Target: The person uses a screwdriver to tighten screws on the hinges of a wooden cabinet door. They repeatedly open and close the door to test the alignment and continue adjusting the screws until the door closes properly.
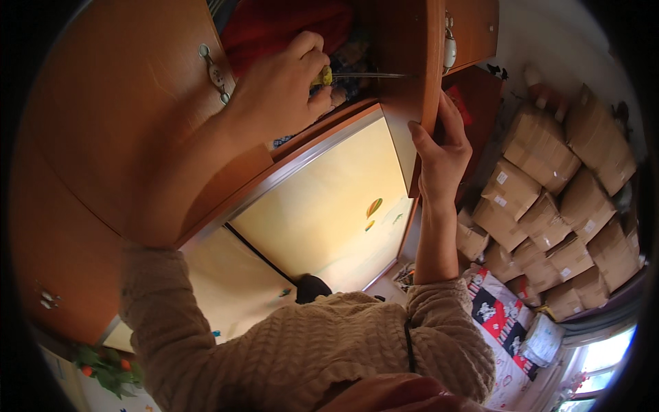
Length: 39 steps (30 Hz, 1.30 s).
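My left hand (278, 87) reaches across the opening of a wooden cabinet, its fingers closed around the yellow handle of a screwdriver (323, 76). The thin metal shaft points right, and its tip meets or nearly meets the inner face of the open cabinet door (431, 62). I cannot make out a screw there. My right hand (445, 149) grips the lower edge of that door, thumb on the near side and fingers behind. A white ceramic handle (449, 49) sits on the door's outer side. Red cloth (288, 26) and patterned fabric lie inside the cabinet, partly hidden by my left hand.
Another cabinet door (128, 103) with a ceramic and metal handle (215, 74) stands at left. Pale sliding doors (319, 195) with balloon pictures are below. Stacked cardboard boxes (540, 149) rise at right, near a patterned bedcover (499, 314). A plant with orange fruit (105, 368) is lower left.
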Each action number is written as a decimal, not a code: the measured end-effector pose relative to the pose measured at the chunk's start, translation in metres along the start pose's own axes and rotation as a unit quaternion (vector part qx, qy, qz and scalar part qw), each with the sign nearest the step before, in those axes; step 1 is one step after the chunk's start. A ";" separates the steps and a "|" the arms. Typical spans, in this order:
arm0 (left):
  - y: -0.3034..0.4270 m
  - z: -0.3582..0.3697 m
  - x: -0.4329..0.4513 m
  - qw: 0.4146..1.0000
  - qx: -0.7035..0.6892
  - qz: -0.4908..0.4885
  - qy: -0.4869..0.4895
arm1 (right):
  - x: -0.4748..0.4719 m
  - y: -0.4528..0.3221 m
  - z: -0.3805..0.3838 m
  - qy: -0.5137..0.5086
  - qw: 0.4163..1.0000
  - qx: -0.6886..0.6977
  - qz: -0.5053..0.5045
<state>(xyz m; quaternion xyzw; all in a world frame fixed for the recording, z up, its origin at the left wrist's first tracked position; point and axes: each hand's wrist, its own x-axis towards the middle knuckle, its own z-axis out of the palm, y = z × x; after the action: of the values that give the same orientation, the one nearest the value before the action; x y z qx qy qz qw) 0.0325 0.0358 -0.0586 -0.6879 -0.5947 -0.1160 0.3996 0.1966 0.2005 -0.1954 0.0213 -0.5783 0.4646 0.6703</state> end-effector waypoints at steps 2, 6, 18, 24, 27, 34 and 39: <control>-0.001 -0.008 0.001 0.995 -0.054 -0.025 -0.084 | -0.001 -0.003 0.001 0.005 1.000 -0.012 0.004; -0.010 -0.013 -0.003 0.976 -0.173 -0.035 -0.124 | -0.001 -0.001 0.001 0.002 1.000 -0.017 -0.009; -0.022 -0.013 0.001 0.975 -0.120 -0.018 -0.187 | -0.004 0.004 0.003 0.007 1.000 -0.018 -0.012; -0.021 0.009 -0.016 0.959 0.253 0.123 0.026 | -0.004 -0.002 0.009 0.004 1.000 -0.006 0.000; -0.015 0.011 -0.019 0.973 0.212 0.085 0.040 | -0.003 -0.003 0.007 -0.001 1.000 0.006 0.002; -0.015 -0.002 -0.003 1.000 -0.027 0.008 -0.006 | -0.004 -0.004 0.006 -0.019 0.999 -0.006 -0.039; -0.017 -0.019 0.002 0.992 -0.071 -0.002 -0.105 | -0.002 0.002 0.009 -0.008 0.999 0.023 -0.046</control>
<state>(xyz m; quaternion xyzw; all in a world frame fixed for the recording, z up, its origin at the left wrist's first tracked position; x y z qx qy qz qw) 0.0236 0.0234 -0.0379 -0.7215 -0.6249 -0.0858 0.2855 0.1887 0.1949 -0.1949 0.0668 -0.5713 0.4462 0.6856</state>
